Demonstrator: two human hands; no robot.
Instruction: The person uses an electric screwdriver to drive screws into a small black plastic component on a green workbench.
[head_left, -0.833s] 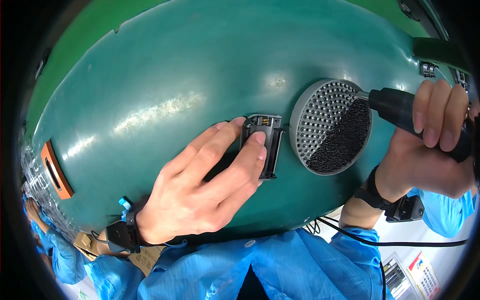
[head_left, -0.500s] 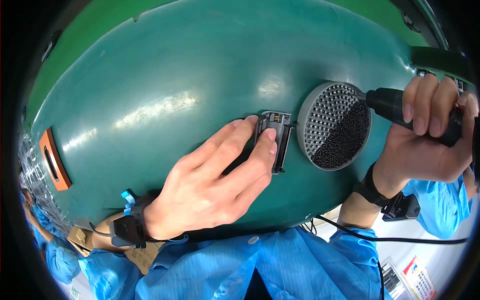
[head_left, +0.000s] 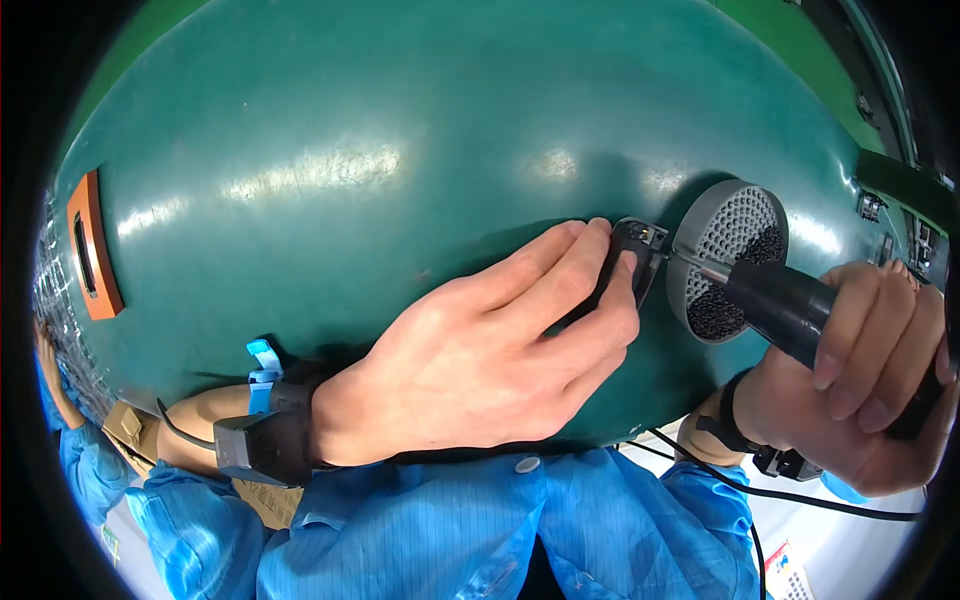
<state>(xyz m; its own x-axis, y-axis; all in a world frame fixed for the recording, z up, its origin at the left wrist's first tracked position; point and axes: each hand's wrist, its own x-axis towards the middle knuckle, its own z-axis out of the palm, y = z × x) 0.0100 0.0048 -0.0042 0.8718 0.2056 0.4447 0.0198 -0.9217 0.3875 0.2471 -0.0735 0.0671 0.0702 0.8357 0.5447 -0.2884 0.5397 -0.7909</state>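
One small black housing [head_left: 645,238] sits under the left hand [head_left: 480,350], over the green desk [head_left: 330,90], just left of the round grey screw tray [head_left: 684,300]. Can't tell if it's flat on the desk or slightly raised.

Left hand: palm down, fingers bent and closed around the housing, one fingertip on its top face, others along its left side. Right hand [head_left: 865,375]: fingers wrapped around the black screwdriver [head_left: 775,305], no slack visible. Metal shaft [head_left: 712,268] crosses in front of the tray, tip at the housing's right edge. Contact, or a screw on the tip: can't tell.

Handling notes, my judgement:
- Brace the housing hard from the left; side load from the driver probably wants to push it that way.
- Fingertip on top is close to the bit line. Shift it back a touch.
- Shaft looks slanted from here. Square it to the face before adding force, else it may cam out or mark the plastic.
- Stay off the gold-coloured contacts [head_left: 645,233] near the upper end.
- Low clearance over the tray. A knock could scatter the black screws [head_left: 715,318]; slide it right if cramped.
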